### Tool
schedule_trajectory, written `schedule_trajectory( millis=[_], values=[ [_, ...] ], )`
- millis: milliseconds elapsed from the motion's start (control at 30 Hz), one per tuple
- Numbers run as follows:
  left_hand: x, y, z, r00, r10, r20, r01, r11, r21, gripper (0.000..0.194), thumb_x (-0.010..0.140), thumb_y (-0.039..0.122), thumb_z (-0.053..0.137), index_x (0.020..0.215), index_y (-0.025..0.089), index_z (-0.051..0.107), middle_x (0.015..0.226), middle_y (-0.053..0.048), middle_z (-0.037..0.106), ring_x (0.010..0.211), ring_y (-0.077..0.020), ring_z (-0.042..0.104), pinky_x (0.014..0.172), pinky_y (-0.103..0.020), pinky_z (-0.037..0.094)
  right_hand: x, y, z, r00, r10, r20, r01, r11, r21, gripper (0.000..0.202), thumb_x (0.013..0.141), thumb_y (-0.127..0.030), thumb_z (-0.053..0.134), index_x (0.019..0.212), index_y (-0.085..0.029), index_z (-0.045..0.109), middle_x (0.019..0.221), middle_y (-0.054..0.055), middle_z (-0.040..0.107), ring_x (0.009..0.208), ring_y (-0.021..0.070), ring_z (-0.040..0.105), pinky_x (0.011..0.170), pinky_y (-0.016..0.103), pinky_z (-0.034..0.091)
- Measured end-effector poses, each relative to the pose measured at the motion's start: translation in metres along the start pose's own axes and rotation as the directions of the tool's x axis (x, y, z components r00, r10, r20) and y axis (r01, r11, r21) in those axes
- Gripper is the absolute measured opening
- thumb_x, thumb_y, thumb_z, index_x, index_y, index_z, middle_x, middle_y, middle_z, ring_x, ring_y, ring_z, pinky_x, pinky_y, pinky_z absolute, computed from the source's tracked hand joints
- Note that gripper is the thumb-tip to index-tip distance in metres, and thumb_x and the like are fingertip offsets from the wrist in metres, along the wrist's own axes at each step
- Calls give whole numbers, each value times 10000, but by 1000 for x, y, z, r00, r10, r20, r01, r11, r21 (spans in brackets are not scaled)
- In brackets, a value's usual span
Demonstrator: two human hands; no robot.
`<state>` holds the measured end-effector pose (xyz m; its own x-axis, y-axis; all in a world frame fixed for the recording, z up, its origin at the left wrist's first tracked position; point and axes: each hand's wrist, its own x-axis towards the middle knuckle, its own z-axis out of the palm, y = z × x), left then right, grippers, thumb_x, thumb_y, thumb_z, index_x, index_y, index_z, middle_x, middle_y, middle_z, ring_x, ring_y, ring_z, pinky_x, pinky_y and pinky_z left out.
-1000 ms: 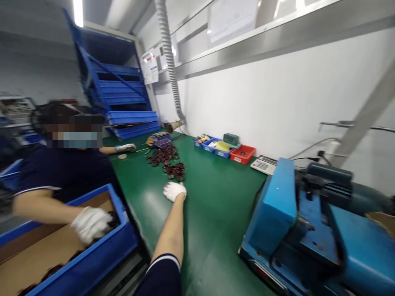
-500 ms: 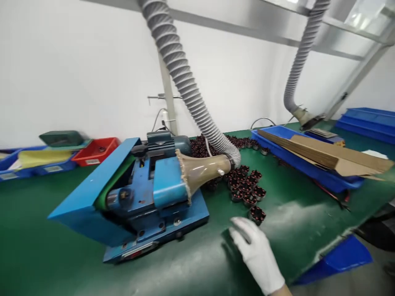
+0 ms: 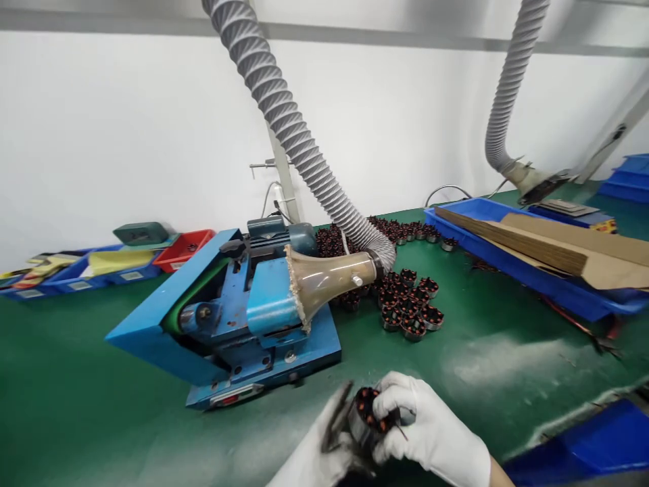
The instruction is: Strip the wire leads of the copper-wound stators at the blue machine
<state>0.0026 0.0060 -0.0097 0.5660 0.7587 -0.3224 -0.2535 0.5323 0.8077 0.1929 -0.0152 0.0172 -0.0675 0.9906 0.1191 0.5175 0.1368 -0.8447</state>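
Observation:
A round wound metal core (image 3: pixel 362 423) with dark prongs and copper-coloured coils is between my two white-gloved hands at the bottom centre. My right hand (image 3: pixel 430 426) grips its right side, with bent fingers over the top and edge. Around the left side and underneath is my left hand (image 3: pixel 324 446), motion-blurred, its fingertips darkened. A thin wire end sticks out near my right fingers. Several similar cores (image 3: pixel 408 308) stand grouped on the green table (image 3: pixel 471 406), just beyond my hands.
A blue belt machine (image 3: pixel 274 297) stands left of centre, its clear hood joined to a grey hose (image 3: pixel 299 135). More cores (image 3: pixel 332 243) lie behind it. Blue and red bins (image 3: pixel 185 250) are at the left; a blue tray (image 3: pixel 512 270) holding cardboard is at the right.
My right hand has picked up the nearest core and drawn it closer. My left hand has come into view against it. The camera view has shifted.

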Motion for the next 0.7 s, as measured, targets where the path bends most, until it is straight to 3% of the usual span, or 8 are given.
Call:
schedule_trajectory(
  millis=[67,167,267,367,500,567,633,700],
  values=[
    [13,14,13,995,34,89,-43,994,104,588,503,178,843,1057,239,659,1144,-104,665,1067,-288,598,917,-371,445,4,-10,1,999,-44,13,38,952,303,262,534,-351,827,749,-247,720,781,-10,636,730,173,625,672,250,503],
    [22,21,17,990,134,-51,-129,988,88,558,468,91,821,988,215,663,965,-71,713,952,-286,644,853,-383,487,13,-13,11,994,86,-70,-26,798,602,270,555,-358,813,768,-214,734,790,36,660,735,200,644,671,281,531],
    [20,20,17,951,236,-201,-218,970,111,317,560,173,760,863,193,669,910,-70,683,882,-279,647,798,-404,506,22,-16,27,977,158,-145,-16,729,685,122,588,-313,783,637,-209,746,726,52,676,692,202,647,634,271,540],
    [8,22,21,875,406,-265,-333,900,280,523,402,37,777,874,238,671,942,-32,624,930,-265,593,861,-373,472,31,-26,42,960,212,-185,9,634,773,94,588,-293,790,606,-210,749,676,45,687,650,183,635,611,250,528],
    [-13,27,19,842,464,-274,-332,848,413,565,397,19,797,872,297,668,954,-15,565,949,-248,550,841,-321,464,49,-35,44,946,323,31,-142,325,935,179,567,-303,823,573,-158,718,509,-7,607,437,73,491,421,159,418],
    [-17,25,10,828,454,-328,-316,863,395,571,413,30,804,893,300,654,1024,-11,554,986,-242,542,857,-300,451,58,-35,40,926,377,9,-96,212,973,194,552,-314,831,605,-168,714,524,-25,609,435,55,481,413,135,404],
    [-15,18,-3,803,446,-395,-315,881,353,634,418,44,810,966,306,627,1099,-7,554,1046,-244,534,903,-295,425,63,-34,41,894,430,-124,3,270,963,174,591,-325,800,679,-198,719,623,-19,666,529,78,563,507,147,470],
    [-6,11,-18,785,419,-456,-310,903,296,718,444,90,814,1078,322,572,1147,-7,568,1090,-248,532,944,-303,399,64,-37,50,916,358,-183,-20,496,868,205,582,-290,781,759,-206,722,765,16,720,688,142,644,654,209,525]
  ],
)
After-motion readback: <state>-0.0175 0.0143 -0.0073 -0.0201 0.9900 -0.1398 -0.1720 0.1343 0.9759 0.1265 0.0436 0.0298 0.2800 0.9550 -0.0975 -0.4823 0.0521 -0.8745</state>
